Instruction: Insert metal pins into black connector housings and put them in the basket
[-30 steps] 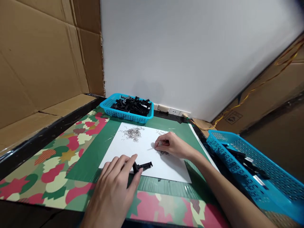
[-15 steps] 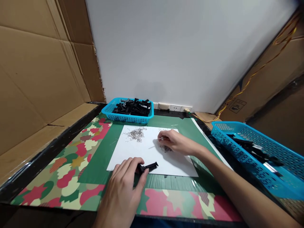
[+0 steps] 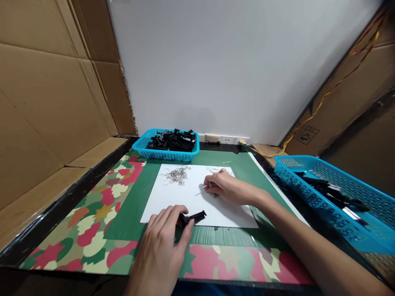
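Observation:
My left hand is closed on a black plastic part, long and narrow, held over the near edge of a white sheet. Pinched in my right hand is a thin, pale pointed tool, its tip toward the left. Its exact kind is too small to make out. That hand is low over the sheet, partly covering a pile of tiny metal pieces. A second pile of tiny wire-like metal pieces lies on the sheet's far left.
A blue basket heaped with black plastic parts stands at the back. Another blue basket at the right holds more black parts. Cardboard walls flank the table; a power strip lies along the back wall.
My right hand has come slightly nearer and lower over the right pile, still pinching the thin tool. My left hand keeps the black part in nearly the same place.

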Tool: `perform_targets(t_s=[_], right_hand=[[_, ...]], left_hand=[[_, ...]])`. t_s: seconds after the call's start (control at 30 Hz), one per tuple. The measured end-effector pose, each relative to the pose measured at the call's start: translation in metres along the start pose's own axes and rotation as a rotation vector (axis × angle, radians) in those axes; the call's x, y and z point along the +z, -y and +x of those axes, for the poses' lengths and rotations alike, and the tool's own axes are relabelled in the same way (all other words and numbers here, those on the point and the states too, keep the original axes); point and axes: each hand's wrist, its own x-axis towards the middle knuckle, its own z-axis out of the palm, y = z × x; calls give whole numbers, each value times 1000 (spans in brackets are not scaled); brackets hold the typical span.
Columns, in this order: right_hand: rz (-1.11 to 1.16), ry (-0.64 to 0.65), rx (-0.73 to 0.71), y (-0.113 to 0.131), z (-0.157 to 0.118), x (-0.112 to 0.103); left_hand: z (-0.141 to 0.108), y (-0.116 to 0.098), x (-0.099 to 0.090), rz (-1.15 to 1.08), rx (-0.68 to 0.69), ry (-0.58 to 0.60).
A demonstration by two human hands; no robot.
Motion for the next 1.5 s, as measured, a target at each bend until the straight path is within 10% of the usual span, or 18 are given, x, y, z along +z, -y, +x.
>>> perform_targets(t_s=[0.53, 1.5], right_hand=[[645, -70, -62, 19, -3, -1], [939, -57, -151, 55, 4, 28]], left_hand=[[2, -1, -5, -55, -76, 23], [3, -10, -26, -672, -289, 149]])
